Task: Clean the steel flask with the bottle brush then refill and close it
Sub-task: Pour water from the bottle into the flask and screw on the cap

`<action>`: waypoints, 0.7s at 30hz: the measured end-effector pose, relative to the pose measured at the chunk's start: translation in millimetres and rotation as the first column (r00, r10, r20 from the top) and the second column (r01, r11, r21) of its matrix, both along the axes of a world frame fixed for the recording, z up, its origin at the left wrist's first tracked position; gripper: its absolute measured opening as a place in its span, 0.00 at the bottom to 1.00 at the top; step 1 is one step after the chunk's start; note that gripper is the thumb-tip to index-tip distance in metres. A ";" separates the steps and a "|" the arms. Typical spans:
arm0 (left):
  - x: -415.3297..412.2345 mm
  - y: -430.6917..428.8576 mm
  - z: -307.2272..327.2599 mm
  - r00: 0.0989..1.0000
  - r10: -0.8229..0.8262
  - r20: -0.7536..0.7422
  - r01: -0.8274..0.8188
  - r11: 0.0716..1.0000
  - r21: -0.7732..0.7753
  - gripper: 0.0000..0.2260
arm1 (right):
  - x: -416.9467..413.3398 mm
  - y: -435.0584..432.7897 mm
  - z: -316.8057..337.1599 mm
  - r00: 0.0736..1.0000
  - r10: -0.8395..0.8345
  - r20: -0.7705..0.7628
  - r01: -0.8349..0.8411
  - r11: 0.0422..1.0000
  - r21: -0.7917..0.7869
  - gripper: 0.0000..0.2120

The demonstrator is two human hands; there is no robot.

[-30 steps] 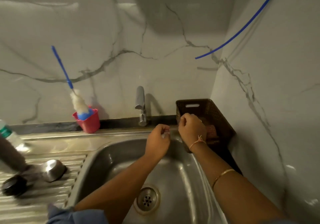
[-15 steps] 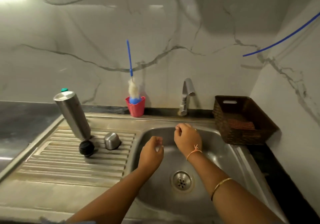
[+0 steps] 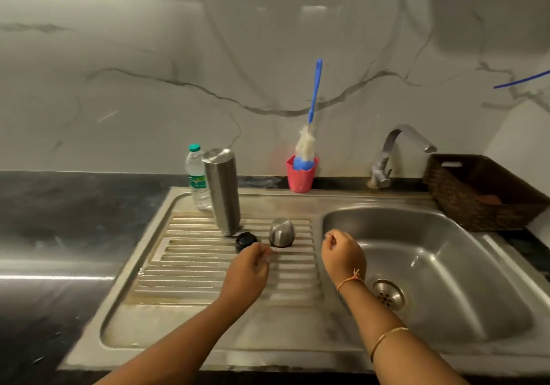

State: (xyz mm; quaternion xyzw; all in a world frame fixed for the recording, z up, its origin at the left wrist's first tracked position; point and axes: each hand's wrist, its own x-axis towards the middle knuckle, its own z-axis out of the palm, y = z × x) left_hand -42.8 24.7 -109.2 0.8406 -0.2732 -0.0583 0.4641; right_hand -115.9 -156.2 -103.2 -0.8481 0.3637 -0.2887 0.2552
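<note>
Two hands hover low in the frame above a steel sink unit. The left hand (image 3: 248, 271), at centre, is over the ribbed drainboard (image 3: 193, 280) with its fingers curled in and the fingertips close to the thumb. Its grip is narrow and nothing shows inside it. Its fingertips are just beside the black stopper (image 3: 245, 241), which lies on the ribs; whether they touch I cannot tell. The right hand (image 3: 342, 255), a little right of centre, hangs over the left rim of the sink basin (image 3: 446, 236). It too is folded into a loose fist, its grip narrow with nothing visible in it. A thread band circles that wrist and a thin bangle the forearm.

The steel flask (image 3: 223, 191) stands on the drainboard just above the stopper, left of centre. It leans slightly and its flat closed end is uppermost. The steel cap (image 3: 281, 232) sits just right of the stopper, apart from the flask. Behind the flask on its left stands a plastic water bottle (image 3: 198, 176) with a green top. The bottle brush (image 3: 305, 146) stands head-down in a red cup (image 3: 300, 179) at the wall, upper centre, its blue handle pointing up at a slight tilt. Further right are the tap (image 3: 398, 146) and a brown basket (image 3: 482, 194). The dark desk (image 3: 74, 221) fills the left side.
</note>
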 end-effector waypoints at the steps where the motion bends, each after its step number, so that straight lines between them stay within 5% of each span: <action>1: 6.2 15.2 0.6 1.000 0.012 0.004 -0.012 1.000 0.000 0.09 | 3.7 12.0 0.8 1.000 -0.010 0.003 0.010 1.000 0.004 0.08; 9: 44.7 89.4 3.5 0.992 0.126 0.007 -0.126 0.992 -0.024 0.06 | 17.8 76.6 9.2 1.000 0.023 0.000 -0.023 1.000 -0.003 0.09; 21: 96.2 91.3 24.0 0.984 0.166 -0.068 -0.161 0.984 0.077 0.22 | 42.7 100.7 30.0 0.983 0.127 -0.129 -0.130 0.991 -0.016 0.08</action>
